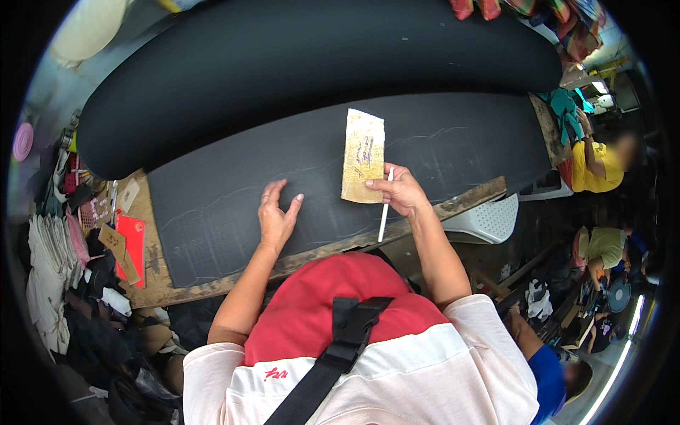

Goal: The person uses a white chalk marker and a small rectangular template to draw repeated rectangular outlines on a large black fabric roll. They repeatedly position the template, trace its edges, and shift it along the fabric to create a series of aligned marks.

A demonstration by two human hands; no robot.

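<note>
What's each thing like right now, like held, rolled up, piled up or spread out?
Left hand: nothing held, fingers apart.
Right hand: closed, holding two things.
Tan card: held near its lower right corner.
White stick: held, slightly slanted.
Black sheet: spread on the wooden table, faintly marked with pale lines.
Black roll: rolled up beyond the sheet.
Red folder: lying down, partly covered.
Pale cloths: piled together.

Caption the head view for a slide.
Right hand holds a tan card and slim white stick over black sheeting; the left hand is open and empty.
</note>
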